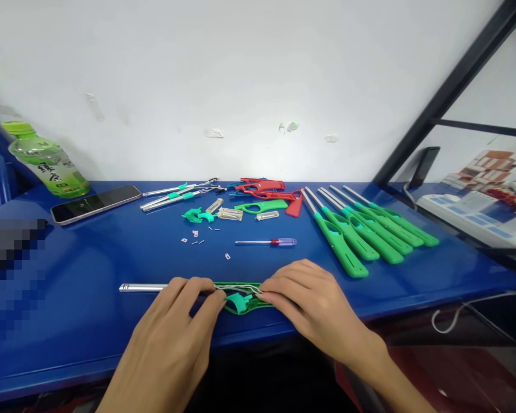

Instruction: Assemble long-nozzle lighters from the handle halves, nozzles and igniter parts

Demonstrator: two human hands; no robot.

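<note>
One open green shell (258,303) lies at lower center of frame, on the blue table (86,321). Your left hand (176,327) grips it at the metal tube (144,288) end; your right hand (316,298) pinches the white wires (241,288). Teal trigger (239,302) sits between them. Screwdriver (266,242) mid-frame, green lighters (378,241) right.

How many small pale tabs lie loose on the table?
3 visible: left tab; middle tab, just right and slightly farther back; right tab, nearer the wearer, by the screwdriver tip. Others may be hidden.
</note>
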